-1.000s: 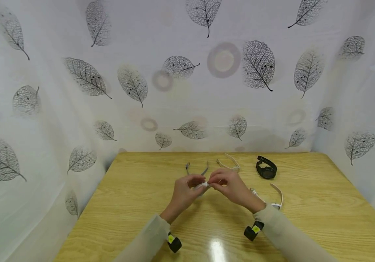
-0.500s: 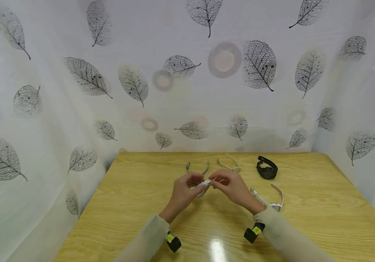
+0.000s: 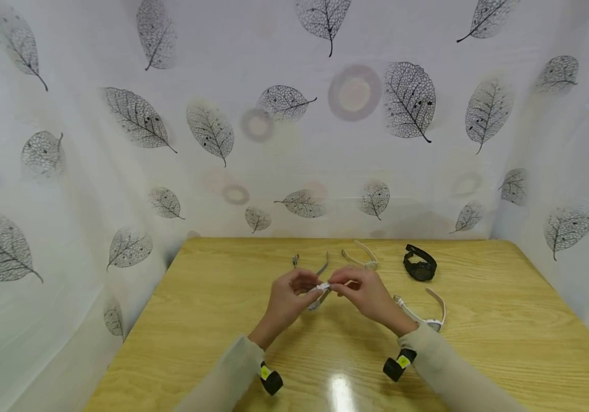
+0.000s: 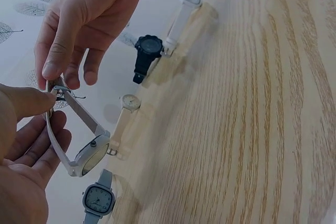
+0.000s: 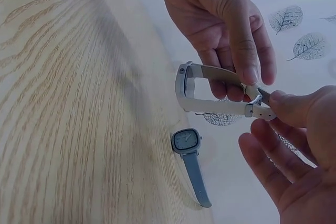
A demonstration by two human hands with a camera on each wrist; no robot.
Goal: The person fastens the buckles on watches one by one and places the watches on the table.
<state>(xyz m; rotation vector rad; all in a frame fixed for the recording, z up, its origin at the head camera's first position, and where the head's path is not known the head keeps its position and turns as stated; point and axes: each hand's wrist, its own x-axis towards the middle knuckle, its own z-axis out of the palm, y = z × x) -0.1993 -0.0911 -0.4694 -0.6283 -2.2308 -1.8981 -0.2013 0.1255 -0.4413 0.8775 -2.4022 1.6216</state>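
Both hands hold a white wristwatch (image 4: 93, 155) raised over the table, its strap bent round into a loop. My left hand (image 3: 290, 297) pinches the strap at the buckle (image 5: 256, 99) between thumb and fingers. Opposite it, my right hand (image 3: 363, 293) pinches the strap's other end right beside the buckle, thumb on top. The watch case hangs away from the fingers, below the joined ends in the left wrist view. A grey-blue watch (image 5: 186, 140) lies on the table just beyond the hands, partly covered by them in the head view.
On the wooden table (image 3: 212, 320) lie a black watch (image 3: 420, 269) at the back right, a beige-strapped watch (image 3: 370, 265) at the back, and a white watch (image 3: 433, 324) beside the right forearm. A leaf-patterned curtain (image 3: 284, 154) surrounds the table's back and sides.
The hands stay almost in place. Half a second ago a thin strap end showed over the right fingers; now it is out of sight and the right fingertips sit close to the left ones.
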